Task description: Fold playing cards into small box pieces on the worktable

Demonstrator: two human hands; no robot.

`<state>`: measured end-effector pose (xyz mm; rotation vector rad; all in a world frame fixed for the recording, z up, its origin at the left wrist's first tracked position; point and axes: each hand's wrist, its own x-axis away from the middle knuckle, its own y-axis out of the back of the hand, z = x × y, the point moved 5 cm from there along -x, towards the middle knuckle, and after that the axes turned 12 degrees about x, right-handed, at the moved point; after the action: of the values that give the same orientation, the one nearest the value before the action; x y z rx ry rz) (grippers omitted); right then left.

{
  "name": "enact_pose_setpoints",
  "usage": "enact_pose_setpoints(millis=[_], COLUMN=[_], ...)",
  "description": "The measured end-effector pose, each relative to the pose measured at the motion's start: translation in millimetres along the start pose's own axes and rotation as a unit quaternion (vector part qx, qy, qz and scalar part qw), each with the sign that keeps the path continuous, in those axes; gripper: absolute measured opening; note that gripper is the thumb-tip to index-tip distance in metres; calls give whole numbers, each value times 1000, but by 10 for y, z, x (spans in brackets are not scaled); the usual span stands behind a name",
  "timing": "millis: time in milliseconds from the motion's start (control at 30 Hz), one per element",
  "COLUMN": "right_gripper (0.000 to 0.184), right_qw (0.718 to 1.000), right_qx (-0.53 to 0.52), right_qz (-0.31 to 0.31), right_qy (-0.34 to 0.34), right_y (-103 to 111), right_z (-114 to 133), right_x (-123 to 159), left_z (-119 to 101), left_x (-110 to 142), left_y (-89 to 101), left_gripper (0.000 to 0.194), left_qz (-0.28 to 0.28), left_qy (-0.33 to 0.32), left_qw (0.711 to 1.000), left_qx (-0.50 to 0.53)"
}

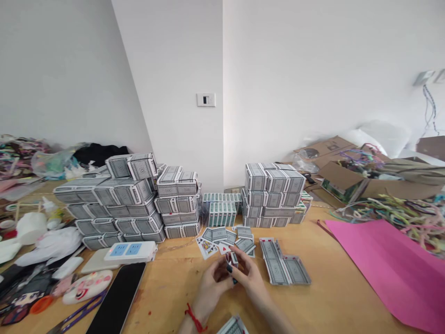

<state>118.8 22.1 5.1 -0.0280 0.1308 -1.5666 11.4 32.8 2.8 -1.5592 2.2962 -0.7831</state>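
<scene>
Evidently pinched between the left hand [214, 281] and the right hand [249, 274] at lower centre, the small red-and-white piece [232, 259], apparently folded card, could slip or crease if the fingertips press unevenly.

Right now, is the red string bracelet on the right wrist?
No, the red string bracelet is around the left wrist, below the left hand.

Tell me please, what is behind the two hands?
Behind the left hand and right hand lie loose playing cards, some face up, with green packs farther back. Parts covered by fingers or overlapping cards cannot be seen.
</scene>
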Motion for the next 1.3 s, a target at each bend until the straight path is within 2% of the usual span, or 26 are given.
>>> enact_pose_setpoints(millis=[367,600,933,1100,1300], right_gripper=[47,45,43,43,45], right_qw=[999,999,999,999,994], right_qx=[30,27,23,-33,-103], right_qz=[-23,-21,-27,-7,-7], right_qy=[12,16,32,12,-41], right_y=[19,29,55,39,18], right_z=[46,89,133,45,-62], right_x=[-6,5,16,1,16], left_z=[-7,-43,-55,-7,-12], left_x=[12,12,73,70,70], left_y=[-10,6,-42,-15,-30], left_gripper=[46,45,52,56,52], left_qz=[58,22,17,5,-9], left_qy=[-15,-31,-17,-25,-49], left_qw=[998,999,999,998,989], left_qx=[-6,-7,-27,-62,-139])
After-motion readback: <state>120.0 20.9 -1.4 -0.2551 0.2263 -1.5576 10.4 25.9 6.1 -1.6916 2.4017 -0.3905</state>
